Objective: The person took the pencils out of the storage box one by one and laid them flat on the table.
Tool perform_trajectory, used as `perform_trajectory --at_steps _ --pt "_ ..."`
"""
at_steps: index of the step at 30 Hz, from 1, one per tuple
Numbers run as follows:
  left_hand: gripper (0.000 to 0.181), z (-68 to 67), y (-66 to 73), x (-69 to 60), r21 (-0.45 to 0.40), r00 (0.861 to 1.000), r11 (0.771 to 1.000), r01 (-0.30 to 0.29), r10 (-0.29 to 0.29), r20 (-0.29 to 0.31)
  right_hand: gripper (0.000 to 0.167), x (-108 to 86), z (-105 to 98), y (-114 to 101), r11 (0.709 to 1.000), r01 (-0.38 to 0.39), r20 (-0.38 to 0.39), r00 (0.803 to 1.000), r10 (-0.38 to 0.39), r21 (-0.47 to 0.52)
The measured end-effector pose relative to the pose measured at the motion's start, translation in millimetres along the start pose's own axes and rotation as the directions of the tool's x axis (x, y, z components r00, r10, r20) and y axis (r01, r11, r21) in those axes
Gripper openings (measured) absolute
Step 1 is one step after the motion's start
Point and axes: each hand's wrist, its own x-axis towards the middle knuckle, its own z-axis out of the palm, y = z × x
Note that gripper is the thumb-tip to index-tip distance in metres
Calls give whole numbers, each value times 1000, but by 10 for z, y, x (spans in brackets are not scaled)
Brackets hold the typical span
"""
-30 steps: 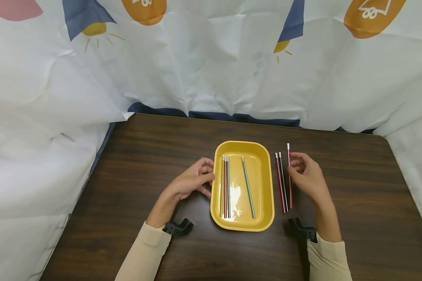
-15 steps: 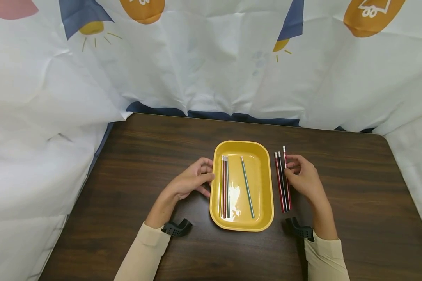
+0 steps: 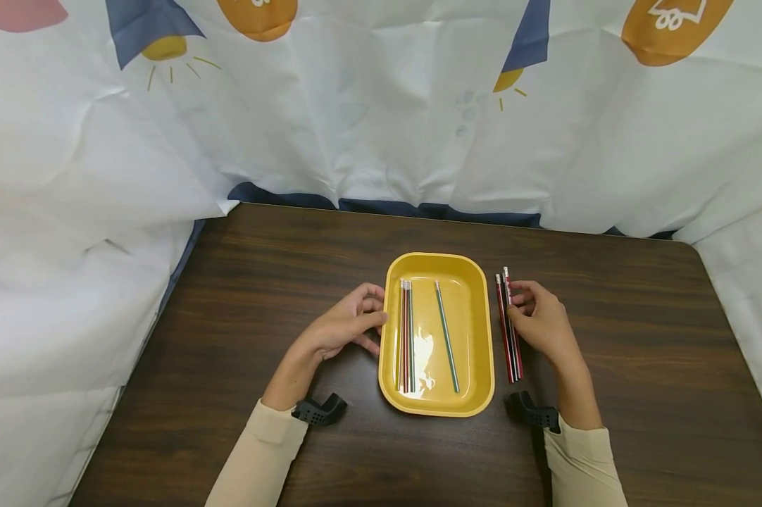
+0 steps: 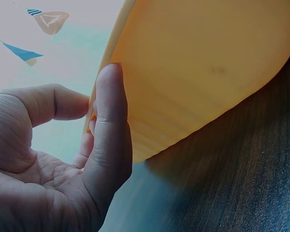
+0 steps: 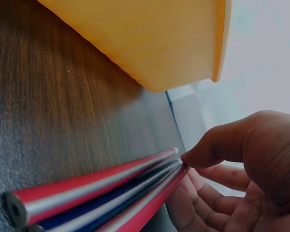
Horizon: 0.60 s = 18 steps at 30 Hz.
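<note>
My head view is looking forward and down. Up close, both wrist views are sharing the tray [image 3: 428, 317].

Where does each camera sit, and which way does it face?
Head: on the head, facing forward and down; shows tray, three pencils beside it, left hand, right hand, both sleeves.
Left wrist: on that wrist, facing the tray's outer wall; left hand shows.
Right wrist: on that wrist, facing those pencils; right hand shows, pinching one.
Head and right wrist share tray, pencils, right hand.
</note>
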Motion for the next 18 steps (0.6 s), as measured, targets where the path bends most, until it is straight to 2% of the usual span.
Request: perform_trajectory --at_steps 7,18 --pt "45 6 4 5 2 1000 1000 -2 2 -1 46 5 -13 23 998 -54 2 999 54 -10" --pt "44 11 5 -1 5 1000 1000 1 -1 -6 45 -5 -30 52 997 -72 1 997 72 -12"
